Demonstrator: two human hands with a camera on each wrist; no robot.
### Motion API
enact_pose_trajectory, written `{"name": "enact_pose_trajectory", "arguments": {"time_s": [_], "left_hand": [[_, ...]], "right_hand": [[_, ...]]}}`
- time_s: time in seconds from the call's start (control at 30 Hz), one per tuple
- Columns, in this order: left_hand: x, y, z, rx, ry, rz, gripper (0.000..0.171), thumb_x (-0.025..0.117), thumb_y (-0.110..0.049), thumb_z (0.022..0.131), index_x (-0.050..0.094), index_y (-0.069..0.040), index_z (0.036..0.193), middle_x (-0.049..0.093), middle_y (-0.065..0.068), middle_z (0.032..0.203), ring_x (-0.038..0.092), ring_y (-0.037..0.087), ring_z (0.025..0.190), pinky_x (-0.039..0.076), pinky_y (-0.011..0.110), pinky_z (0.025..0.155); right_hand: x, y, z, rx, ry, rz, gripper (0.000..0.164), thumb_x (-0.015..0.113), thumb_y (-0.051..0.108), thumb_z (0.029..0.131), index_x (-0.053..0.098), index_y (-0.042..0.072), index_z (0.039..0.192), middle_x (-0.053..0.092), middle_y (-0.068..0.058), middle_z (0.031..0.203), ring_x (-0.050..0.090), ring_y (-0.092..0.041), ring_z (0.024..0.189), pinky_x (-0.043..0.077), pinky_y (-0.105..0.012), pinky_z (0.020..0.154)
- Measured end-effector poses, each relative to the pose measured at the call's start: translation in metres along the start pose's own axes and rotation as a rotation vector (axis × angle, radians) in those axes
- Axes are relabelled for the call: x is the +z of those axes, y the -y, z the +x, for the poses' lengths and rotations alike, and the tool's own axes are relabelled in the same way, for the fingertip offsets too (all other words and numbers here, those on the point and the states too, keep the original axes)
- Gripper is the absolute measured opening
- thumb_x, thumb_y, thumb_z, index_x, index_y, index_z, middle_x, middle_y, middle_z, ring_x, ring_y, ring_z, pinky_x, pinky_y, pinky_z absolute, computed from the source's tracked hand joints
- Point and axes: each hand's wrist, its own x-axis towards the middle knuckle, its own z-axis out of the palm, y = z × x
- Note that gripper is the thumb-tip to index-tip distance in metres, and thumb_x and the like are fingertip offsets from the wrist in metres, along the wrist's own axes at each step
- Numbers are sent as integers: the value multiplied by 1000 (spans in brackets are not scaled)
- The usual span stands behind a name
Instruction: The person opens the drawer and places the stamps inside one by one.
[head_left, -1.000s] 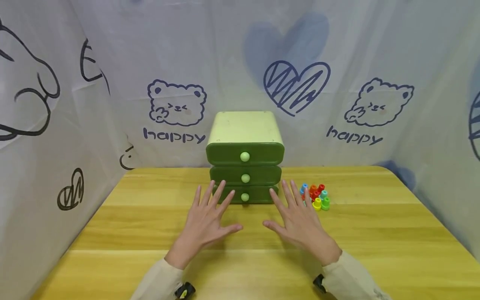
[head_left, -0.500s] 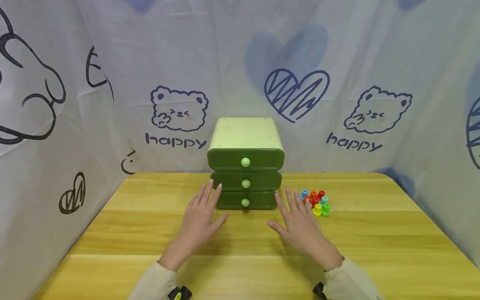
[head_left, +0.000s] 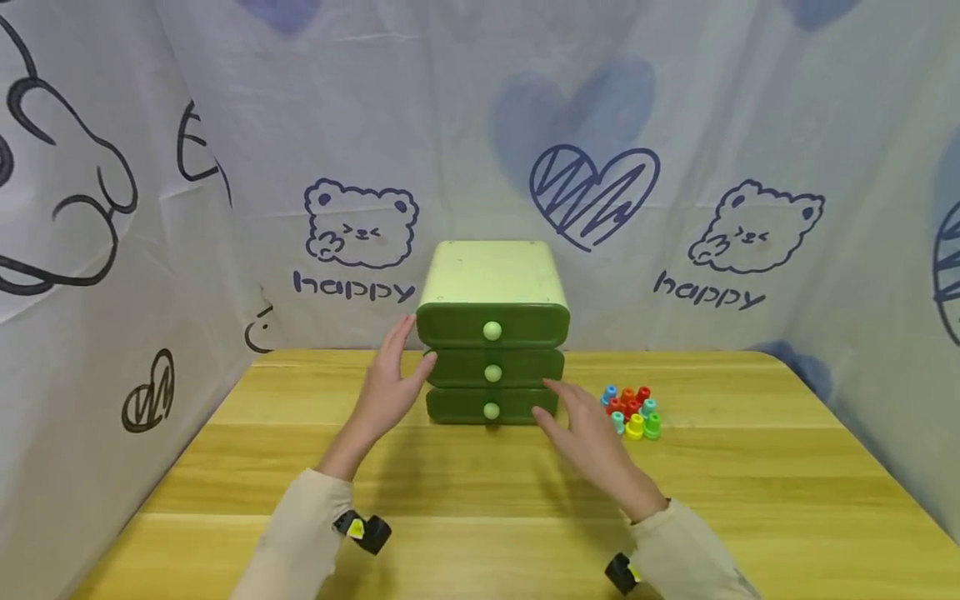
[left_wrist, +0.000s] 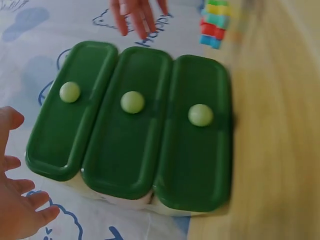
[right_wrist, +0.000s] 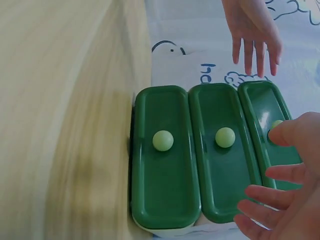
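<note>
A small drawer cabinet [head_left: 491, 275] with a cream top and three green drawer fronts stands at the back of the table. Each front carries a round pale knob [head_left: 492, 331], and all three drawers are closed. My left hand [head_left: 386, 387] is raised at the cabinet's left side, fingers extended and thumb apart, holding nothing. In front of the lower right corner hovers my right hand [head_left: 588, 437], its fingers loosely bent and nothing in them. The left wrist view shows the drawer fronts [left_wrist: 127, 150] with a gap between them and the left fingers.
Several small colourful plastic pegs [head_left: 633, 408] cluster on the wooden table [head_left: 480, 517] right of the cabinet, near my right hand. A white printed cloth [head_left: 480, 125] hangs close behind the cabinet and along both sides.
My left hand has risen towards the cabinet's upper left side and turned palm inward. The right hand has shifted slightly left, its fingers drawn closer together. The head view has tilted up slightly.
</note>
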Motion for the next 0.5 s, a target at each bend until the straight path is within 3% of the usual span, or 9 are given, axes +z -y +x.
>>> {"name": "enact_pose_trajectory", "arguments": {"time_s": [0.27, 0.5], "left_hand": [[-1, -2, 38, 6, 10, 35, 66, 54, -33, 98, 28, -4, 151, 17, 15, 158, 17, 34, 143, 17, 56, 113], [-6, 0, 67, -174, 70, -160, 65, 48, -38, 100, 26, -5, 152, 20, 15, 157, 20, 32, 142, 21, 48, 115]], "right_hand": [[1, 6, 17, 45, 22, 155, 45, 62, 21, 95, 55, -3, 132, 57, -19, 130, 55, -34, 115, 48, -50, 93], [1, 15, 31, 98, 39, 227, 44, 61, 25, 96, 55, 1, 132, 60, -15, 126, 60, -30, 108, 53, -44, 85]]}}
